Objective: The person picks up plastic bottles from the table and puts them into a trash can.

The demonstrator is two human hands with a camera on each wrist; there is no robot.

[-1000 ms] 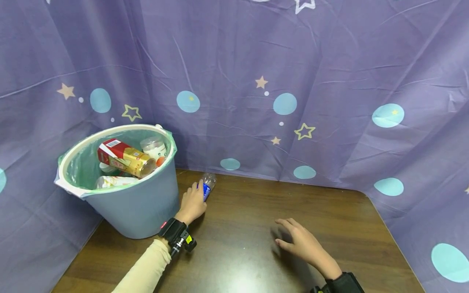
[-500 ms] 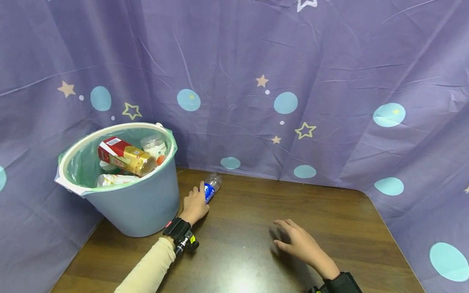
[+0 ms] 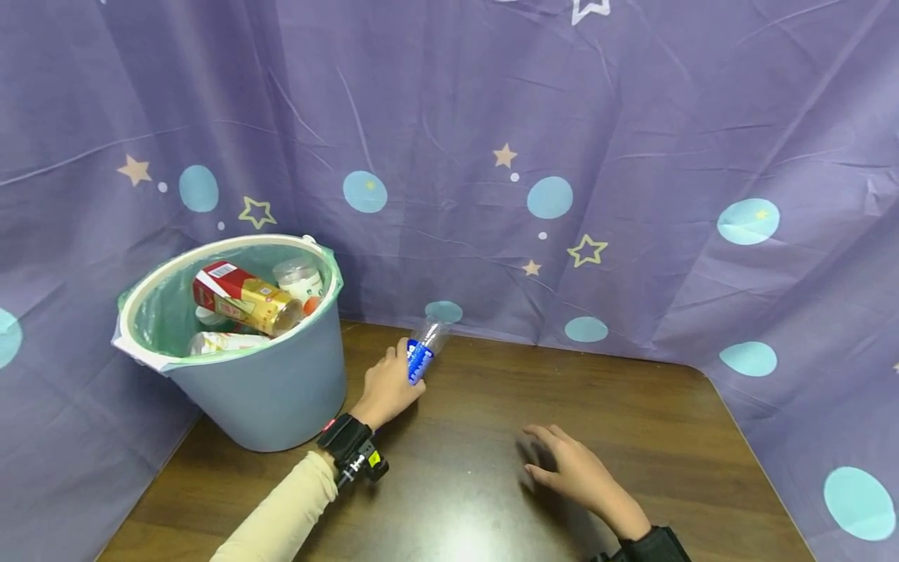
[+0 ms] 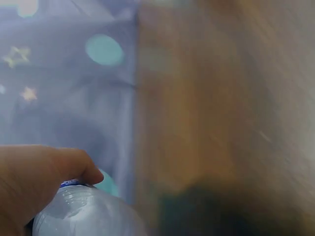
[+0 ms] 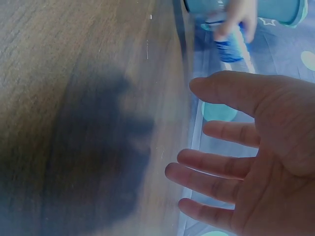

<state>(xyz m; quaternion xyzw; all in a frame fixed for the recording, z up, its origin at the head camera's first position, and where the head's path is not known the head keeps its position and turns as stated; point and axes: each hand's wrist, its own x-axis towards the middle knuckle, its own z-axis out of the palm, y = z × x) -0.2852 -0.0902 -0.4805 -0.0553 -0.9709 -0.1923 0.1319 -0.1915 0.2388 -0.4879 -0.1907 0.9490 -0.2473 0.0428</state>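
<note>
My left hand grips a clear plastic bottle with a blue label, over the table just right of the bucket. In the left wrist view the thumb curls over the bottle, whose clear ridged end shows at the bottom edge. The right wrist view also catches the bottle in the left hand, slightly blurred. My right hand holds nothing above the right part of the table, its fingers spread and relaxed, as the right wrist view of the hand confirms.
A blue-grey bucket with a green liner stands on the table's left side. Inside lie a red and gold carton, a clear jar and other containers. A purple curtain hangs behind the brown wooden table.
My left hand has moved right, away from the bucket, bringing the bottle with it; more of the blue label shows. The right hand has barely moved.
</note>
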